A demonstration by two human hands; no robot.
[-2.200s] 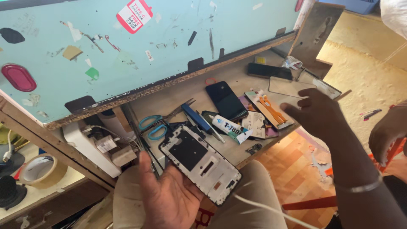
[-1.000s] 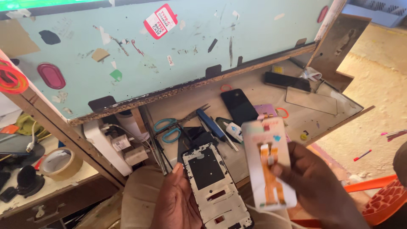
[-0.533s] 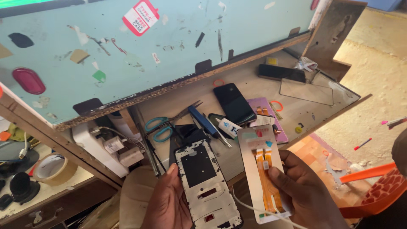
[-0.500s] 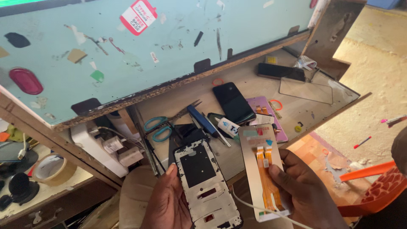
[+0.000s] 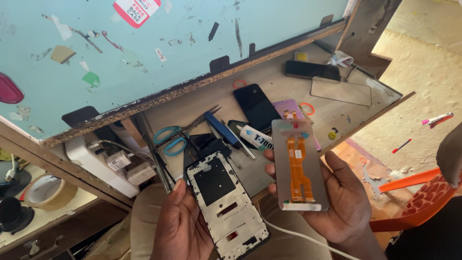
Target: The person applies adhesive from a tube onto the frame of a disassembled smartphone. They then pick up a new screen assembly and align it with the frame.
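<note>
Two parts fill my lower frame: my left hand (image 5: pixel 185 231) cradles the phone mid-frame (image 5: pixel 226 204), my right hand (image 5: pixel 337 202) pinches the display panel (image 5: pixel 299 166), whose orange flex cable (image 5: pixel 298 166) could crease if I squeeze.

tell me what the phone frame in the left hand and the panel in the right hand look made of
Phone frame: looks like white moulded plastic with a matt black sheet in its upper half; cut-outs and a dark rim show. It could be painted metal.
Panel: a grey, dull metallic-looking back, with an orange flex ribbon that looks like thin plastic film running down it.
</note>
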